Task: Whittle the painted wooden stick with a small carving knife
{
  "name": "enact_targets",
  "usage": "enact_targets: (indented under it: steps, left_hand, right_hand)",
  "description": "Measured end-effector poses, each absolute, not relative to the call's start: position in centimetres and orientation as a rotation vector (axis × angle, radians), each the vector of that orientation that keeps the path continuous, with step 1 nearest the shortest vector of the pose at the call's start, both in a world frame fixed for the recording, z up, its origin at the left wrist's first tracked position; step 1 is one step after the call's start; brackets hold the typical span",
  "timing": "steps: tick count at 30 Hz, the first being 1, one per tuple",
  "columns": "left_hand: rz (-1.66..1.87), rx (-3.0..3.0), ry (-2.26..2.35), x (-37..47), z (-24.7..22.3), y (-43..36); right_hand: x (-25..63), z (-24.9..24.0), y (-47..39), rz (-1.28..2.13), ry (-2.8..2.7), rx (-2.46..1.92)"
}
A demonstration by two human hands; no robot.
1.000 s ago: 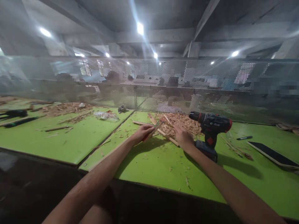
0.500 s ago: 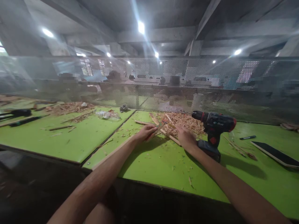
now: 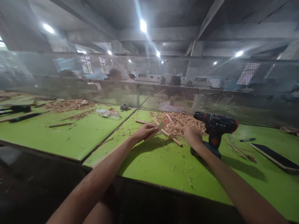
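My left hand [image 3: 146,132] is closed on a flat wooden strip [image 3: 163,124] with red and green marks on its face. The strip slants up to the right above the green table. My right hand [image 3: 192,134] is closed at the near right side of a heap of wood shavings [image 3: 184,122]. Something thin and dark seems to stick out of it toward the upper left; its kind is too small to tell. Below the held strip lies a loose wooden stick [image 3: 173,138]. Just right of my right hand stands a black and red cordless drill [image 3: 216,124], resting on its battery.
A perforated metal screen [image 3: 149,84] runs along the table's back, with people behind it. On the left are a clear plastic bottle [image 3: 108,113], another shavings pile [image 3: 70,105] and dark tools [image 3: 21,109]. A marker [image 3: 247,139] and a black flat slab [image 3: 275,156] lie right.
My right hand has moved right, away from the strip, toward the drill. The strip in my left hand is now more exposed, its marked face showing.
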State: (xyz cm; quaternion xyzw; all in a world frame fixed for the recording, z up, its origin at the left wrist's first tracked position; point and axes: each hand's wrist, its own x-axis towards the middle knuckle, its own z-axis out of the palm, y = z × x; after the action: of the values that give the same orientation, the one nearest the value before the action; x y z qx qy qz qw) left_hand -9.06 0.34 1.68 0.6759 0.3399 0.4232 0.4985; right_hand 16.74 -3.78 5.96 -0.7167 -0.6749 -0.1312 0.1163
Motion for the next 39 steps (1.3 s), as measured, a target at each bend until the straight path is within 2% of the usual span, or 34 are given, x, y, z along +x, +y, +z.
enact_targets:
  steps: [7,11,25,36,39]
  left_hand:
    - [1.064,1.552,0.831,-9.1,1.0,1.0]
    - [1.073,1.543,0.81,-8.8,0.5,1.1]
    - [1.089,1.622,0.807,-8.7,1.0,0.1]
    - [1.047,1.607,0.8,-9.3,1.5,0.1]
    - [1.047,1.568,0.809,-9.7,1.5,0.2]
  right_hand:
    - [16.5,4.4,-3.0,-0.201,-2.118,-1.546]
    - [16.2,3.6,-3.0,-0.127,-2.202,-1.388]
    - [16.8,4.0,-3.0,-0.375,-2.034,-1.635]
    - [17.2,5.1,-3.3,-0.351,-1.87,-1.87]
    - [17.1,5.3,-3.3,-0.287,-1.89,-1.716]
